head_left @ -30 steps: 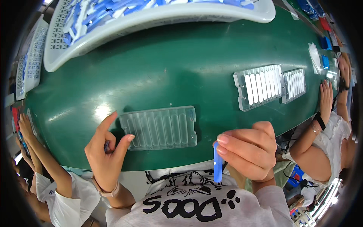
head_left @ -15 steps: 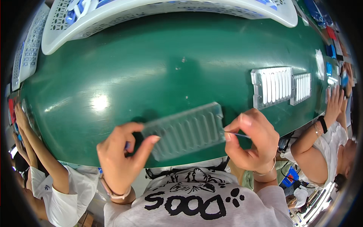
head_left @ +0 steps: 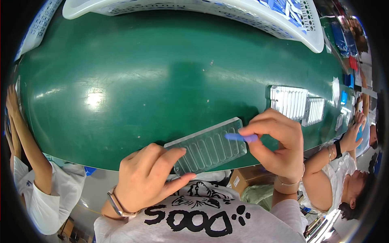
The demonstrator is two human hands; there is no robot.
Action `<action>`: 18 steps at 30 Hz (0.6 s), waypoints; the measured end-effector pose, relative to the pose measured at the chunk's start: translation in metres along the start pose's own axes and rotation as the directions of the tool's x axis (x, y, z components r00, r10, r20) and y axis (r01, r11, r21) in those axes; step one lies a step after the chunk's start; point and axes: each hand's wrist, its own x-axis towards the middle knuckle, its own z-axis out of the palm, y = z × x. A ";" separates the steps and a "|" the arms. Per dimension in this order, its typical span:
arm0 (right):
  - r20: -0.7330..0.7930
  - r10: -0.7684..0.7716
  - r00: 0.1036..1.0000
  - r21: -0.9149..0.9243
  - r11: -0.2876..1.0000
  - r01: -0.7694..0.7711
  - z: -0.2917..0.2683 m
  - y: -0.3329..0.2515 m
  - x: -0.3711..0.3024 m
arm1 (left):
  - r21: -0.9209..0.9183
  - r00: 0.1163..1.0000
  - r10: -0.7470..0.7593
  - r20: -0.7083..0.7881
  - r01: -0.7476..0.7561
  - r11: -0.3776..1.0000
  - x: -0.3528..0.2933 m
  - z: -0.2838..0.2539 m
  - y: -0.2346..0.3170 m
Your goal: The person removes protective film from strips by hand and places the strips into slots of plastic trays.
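Observation:
A clear plastic tray (head_left: 202, 150) with a row of long rounded slots is held slightly tilted near the table's front edge. My left hand (head_left: 148, 176) grips its left end, thumb at the near side and fingers on the top. Between the thumb and index finger of my right hand (head_left: 281, 143) is a small, slim blue-violet strip (head_left: 235, 137). It points left over the slots at the tray's right end; whether it touches the tray I cannot tell. The slots look see-through, with nothing coloured in them.
On the green table (head_left: 133, 77), two slotted trays (head_left: 288, 102) with white bars lie at the right. A white perforated basket (head_left: 239, 22) holding blue and white pieces stands at the far side. Co-workers' arms (head_left: 30, 148) reach in at both sides; a cardboard box (head_left: 245, 178) is below the edge.
The blue-violet strip has turned from edge-on beside the tray to lying over its right end. My left hand has moved further onto the tray. The whole view has shifted.

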 end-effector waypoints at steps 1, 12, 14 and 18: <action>0.053 -0.043 0.998 -0.004 0.999 0.043 -0.006 0.001 0.002 | 0.041 0.999 0.040 0.018 -0.041 0.998 0.002 0.001 -0.001; 0.012 0.062 0.998 -0.011 0.998 -0.062 0.004 0.000 0.005 | 0.116 0.998 0.068 0.015 -0.070 0.991 0.013 -0.001 -0.006; 0.069 0.065 0.995 -0.134 0.989 -0.056 0.001 -0.001 0.007 | 0.135 0.998 0.059 0.017 -0.060 0.989 0.019 -0.004 -0.011; 0.139 -0.017 0.990 -0.333 0.941 0.063 -0.006 -0.006 0.016 | -0.106 0.998 0.001 0.063 0.005 0.994 0.017 -0.013 -0.009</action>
